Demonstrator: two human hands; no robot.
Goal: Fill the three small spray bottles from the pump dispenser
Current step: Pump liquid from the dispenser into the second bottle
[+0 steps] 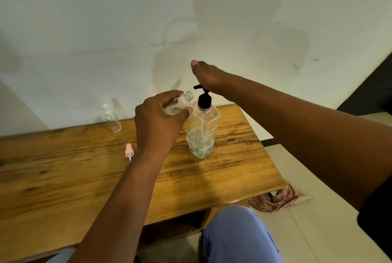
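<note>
My left hand grips an uncapped spray bottle, tilting its mouth just under the pump dispenser spout to catch liquid, while my right hand rests flat, fingers relaxed, on the pump head to press.

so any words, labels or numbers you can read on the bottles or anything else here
None readable.
Pump dispenser: a worn patch low on its side, too blurred to tell.
Open spray bottle in the left hand: no print shows.
Capped spray bottle: plain.
Pink spray cap: plain.
</note>
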